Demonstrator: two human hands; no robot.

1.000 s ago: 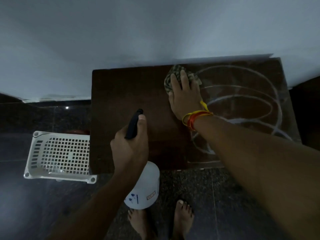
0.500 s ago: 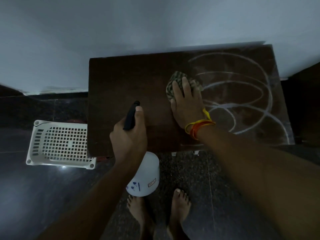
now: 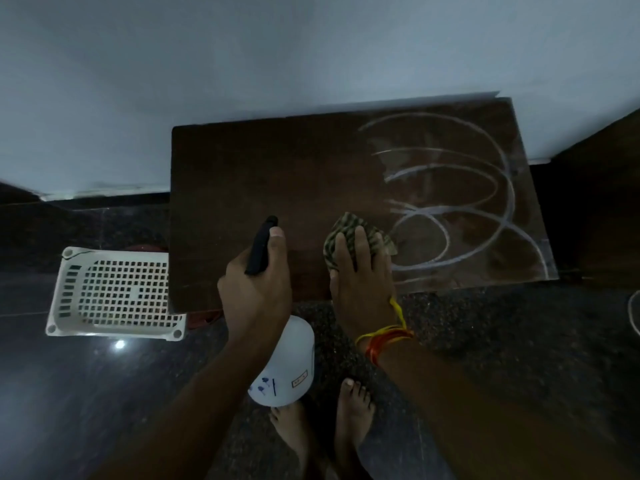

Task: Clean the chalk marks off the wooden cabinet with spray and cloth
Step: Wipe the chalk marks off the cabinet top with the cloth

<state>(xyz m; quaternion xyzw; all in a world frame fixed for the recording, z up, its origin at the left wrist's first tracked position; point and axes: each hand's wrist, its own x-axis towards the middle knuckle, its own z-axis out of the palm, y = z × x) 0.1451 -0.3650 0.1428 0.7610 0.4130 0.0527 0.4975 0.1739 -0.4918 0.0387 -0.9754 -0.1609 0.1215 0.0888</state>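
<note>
Right hand [image 3: 360, 271] flat, fingers spread, pressing striped cloth [image 3: 349, 235] on wooden cabinet [image 3: 277, 174] top, near edge, centre. Chalk marks [image 3: 485, 209] cover right half; left half bare wood. Left hand [image 3: 256, 289] closed around spray bottle [image 3: 284, 362], black nozzle pointing far. White basket [image 3: 114, 292] on floor, left of cabinet.
</note>
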